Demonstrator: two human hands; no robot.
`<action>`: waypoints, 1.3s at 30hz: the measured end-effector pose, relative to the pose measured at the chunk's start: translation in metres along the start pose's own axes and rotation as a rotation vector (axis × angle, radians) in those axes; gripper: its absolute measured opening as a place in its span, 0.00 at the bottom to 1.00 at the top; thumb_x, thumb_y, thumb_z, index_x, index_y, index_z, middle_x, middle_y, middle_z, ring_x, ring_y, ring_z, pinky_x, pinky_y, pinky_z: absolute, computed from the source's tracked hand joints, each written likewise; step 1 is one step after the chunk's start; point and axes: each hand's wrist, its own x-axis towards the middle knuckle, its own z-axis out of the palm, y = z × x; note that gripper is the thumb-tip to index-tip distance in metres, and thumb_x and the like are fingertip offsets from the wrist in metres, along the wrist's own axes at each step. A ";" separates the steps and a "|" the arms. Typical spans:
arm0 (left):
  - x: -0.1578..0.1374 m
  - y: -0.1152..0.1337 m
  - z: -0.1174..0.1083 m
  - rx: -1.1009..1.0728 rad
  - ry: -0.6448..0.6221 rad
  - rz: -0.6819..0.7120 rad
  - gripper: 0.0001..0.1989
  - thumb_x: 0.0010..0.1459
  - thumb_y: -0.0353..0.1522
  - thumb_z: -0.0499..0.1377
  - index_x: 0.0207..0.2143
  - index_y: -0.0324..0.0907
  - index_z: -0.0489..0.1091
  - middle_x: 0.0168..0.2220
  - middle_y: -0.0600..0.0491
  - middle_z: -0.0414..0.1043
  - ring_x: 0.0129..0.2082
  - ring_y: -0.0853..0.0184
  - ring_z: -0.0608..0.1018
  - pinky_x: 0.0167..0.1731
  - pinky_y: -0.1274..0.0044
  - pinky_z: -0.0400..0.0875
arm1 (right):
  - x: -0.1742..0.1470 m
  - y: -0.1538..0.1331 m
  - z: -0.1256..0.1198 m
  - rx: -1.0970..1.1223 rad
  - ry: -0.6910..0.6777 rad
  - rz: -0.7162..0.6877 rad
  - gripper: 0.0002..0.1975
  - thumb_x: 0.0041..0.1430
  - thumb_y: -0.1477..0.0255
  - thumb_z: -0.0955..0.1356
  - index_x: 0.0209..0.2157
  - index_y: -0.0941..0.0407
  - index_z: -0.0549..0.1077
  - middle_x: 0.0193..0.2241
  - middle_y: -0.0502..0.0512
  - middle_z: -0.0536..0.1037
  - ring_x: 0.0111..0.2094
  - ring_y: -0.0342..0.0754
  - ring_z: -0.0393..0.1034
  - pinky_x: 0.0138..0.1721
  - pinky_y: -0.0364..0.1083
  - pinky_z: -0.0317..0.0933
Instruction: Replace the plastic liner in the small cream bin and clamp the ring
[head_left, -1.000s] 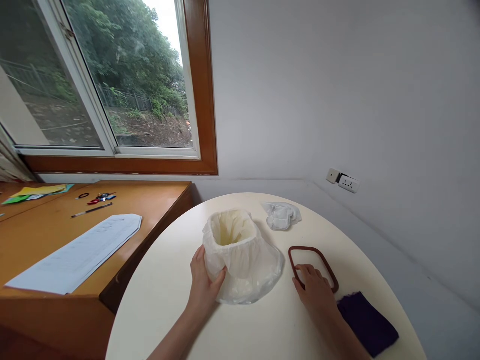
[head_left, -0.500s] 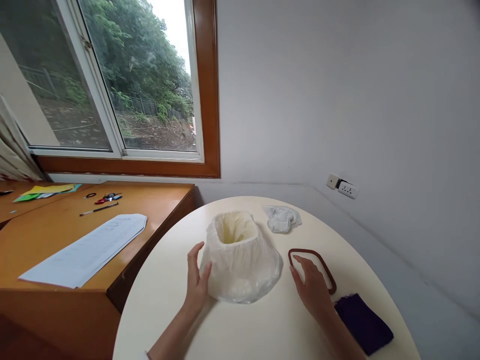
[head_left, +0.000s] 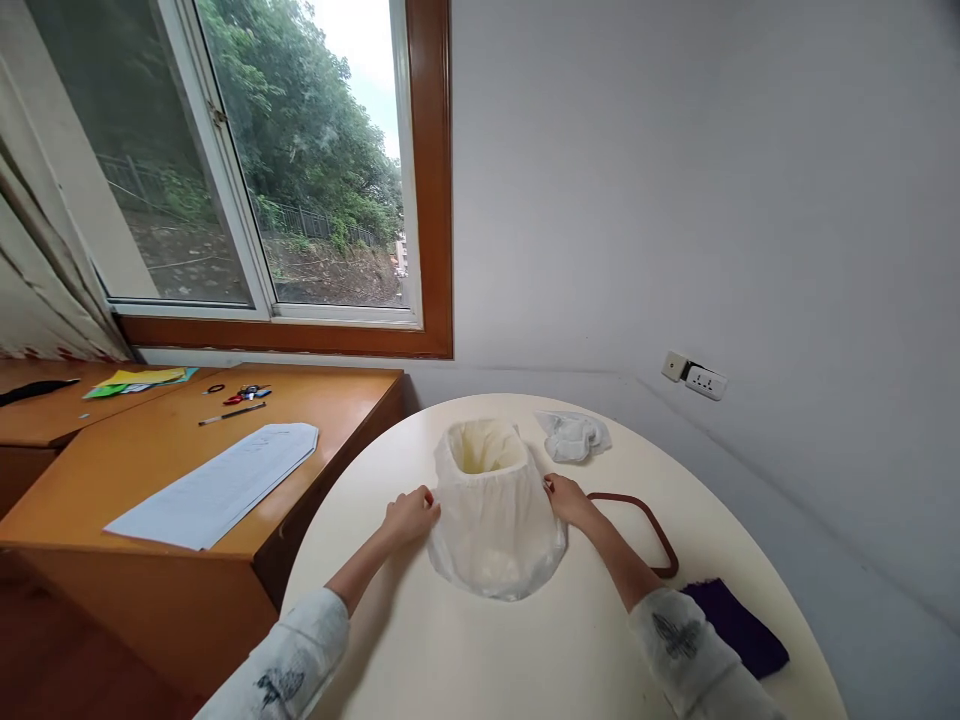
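A small bin lined with a thin white plastic bag [head_left: 499, 535] stands upright on the round table, its mouth facing up and a pale yellowish inside showing. The bag is folded over the rim and flares out around the base. My left hand [head_left: 412, 515] pinches the bag's loose film at the left side. At the right side my right hand [head_left: 568, 498] pinches the film too, fingers closed. Just right of that forearm lies a reddish-brown rounded frame [head_left: 652, 520], partly hidden by the arm.
A crumpled white plastic bag [head_left: 574, 437] lies toward the back of the round table [head_left: 480, 670]. Dark purple cloth [head_left: 739, 630] is near the right edge. On the wooden desk [head_left: 345, 390] at left are white paper sheets [head_left: 225, 480], a pen [head_left: 232, 413] and scissors [head_left: 246, 396].
Both hands have gone from open to closed on the bag's sides. My right hand has moved left from over the brown frame to the bag. The view has shifted slightly left.
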 end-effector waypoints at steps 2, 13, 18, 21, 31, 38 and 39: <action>0.001 0.003 0.000 -0.025 -0.060 -0.017 0.11 0.57 0.35 0.55 0.40 0.38 0.67 0.40 0.49 0.69 0.42 0.62 0.71 0.43 0.65 0.65 | 0.008 -0.001 0.007 0.000 -0.051 0.019 0.14 0.58 0.67 0.63 0.43 0.59 0.68 0.43 0.58 0.70 0.42 0.49 0.66 0.43 0.52 0.61; 0.006 0.020 -0.050 -0.630 -0.100 -0.035 0.10 0.58 0.35 0.53 0.36 0.36 0.65 0.30 0.54 0.68 0.27 0.72 0.72 0.27 0.77 0.69 | 0.027 -0.011 -0.015 0.406 -0.036 0.123 0.16 0.58 0.66 0.63 0.46 0.59 0.66 0.44 0.56 0.69 0.40 0.48 0.67 0.39 0.51 0.64; 0.009 0.042 -0.082 -0.884 -0.005 0.074 0.11 0.46 0.36 0.59 0.26 0.39 0.61 0.19 0.60 0.61 0.16 0.76 0.65 0.16 0.82 0.59 | 0.030 -0.030 -0.049 0.718 0.082 0.056 0.16 0.59 0.69 0.60 0.48 0.57 0.63 0.37 0.56 0.73 0.33 0.44 0.69 0.30 0.43 0.64; 0.008 0.054 -0.099 -0.985 0.032 0.156 0.13 0.41 0.36 0.61 0.26 0.39 0.61 0.19 0.60 0.61 0.16 0.76 0.64 0.15 0.83 0.57 | 0.024 -0.044 -0.069 0.852 0.110 -0.033 0.16 0.56 0.69 0.61 0.46 0.56 0.65 0.35 0.55 0.74 0.32 0.44 0.69 0.27 0.40 0.62; -0.007 0.046 -0.139 -1.120 0.061 0.381 0.13 0.42 0.35 0.63 0.27 0.40 0.62 0.22 0.60 0.62 0.20 0.76 0.66 0.22 0.82 0.61 | -0.001 -0.047 -0.103 1.007 0.104 -0.256 0.16 0.49 0.64 0.65 0.40 0.54 0.68 0.32 0.51 0.74 0.29 0.43 0.67 0.27 0.41 0.58; -0.037 0.021 -0.151 -1.011 -0.040 0.418 0.14 0.40 0.33 0.65 0.27 0.41 0.61 0.22 0.59 0.62 0.21 0.74 0.65 0.21 0.83 0.58 | -0.018 -0.011 -0.112 0.964 0.075 -0.267 0.06 0.42 0.69 0.64 0.26 0.55 0.66 0.24 0.49 0.70 0.25 0.43 0.64 0.27 0.43 0.57; -0.043 0.018 -0.151 -0.965 -0.056 0.417 0.14 0.41 0.33 0.65 0.28 0.42 0.61 0.22 0.59 0.61 0.21 0.74 0.65 0.21 0.83 0.58 | -0.023 -0.006 -0.113 0.954 0.061 -0.270 0.05 0.41 0.70 0.64 0.24 0.55 0.65 0.24 0.50 0.70 0.26 0.43 0.64 0.29 0.44 0.58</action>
